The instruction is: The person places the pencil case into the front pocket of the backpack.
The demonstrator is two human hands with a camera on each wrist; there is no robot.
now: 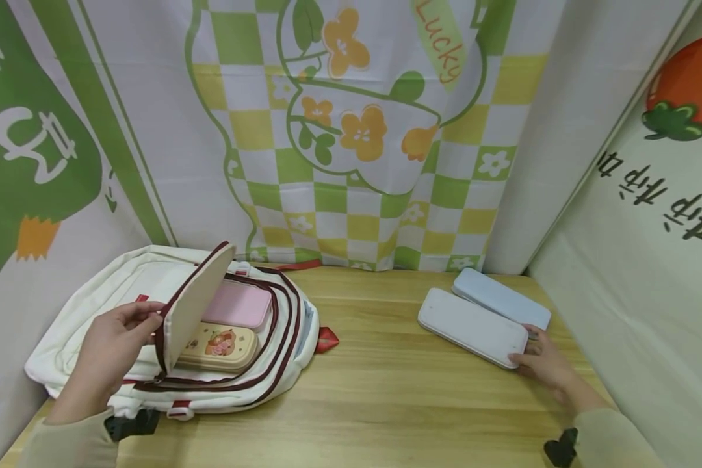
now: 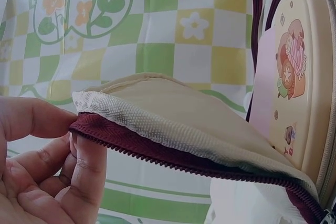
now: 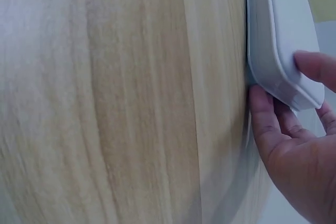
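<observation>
Left hand (image 1: 112,351) pinches the backpack (image 1: 169,325) flap (image 1: 194,304) open; right of the backpack, right hand (image 1: 543,361) grips the white pencil case (image 1: 471,327) by its end.

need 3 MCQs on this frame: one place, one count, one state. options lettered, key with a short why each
1. Where does the white case lie?
A. inside the backpack
B. on the table, right side, beside the blue case
C. on the floor

2. How many cases show inside the open backpack?
A. none
B. two
C. four

3. What is the left hand doing?
A. pinching the flap open
B. resting flat on the table
C. holding the blue case

Key: 1 B, it rests on the wooden table with the right hand at its near end. 2 B, the pink case and the cream illustrated case. 3 A, the left wrist view shows fingers pinching the zipper edge.
</observation>
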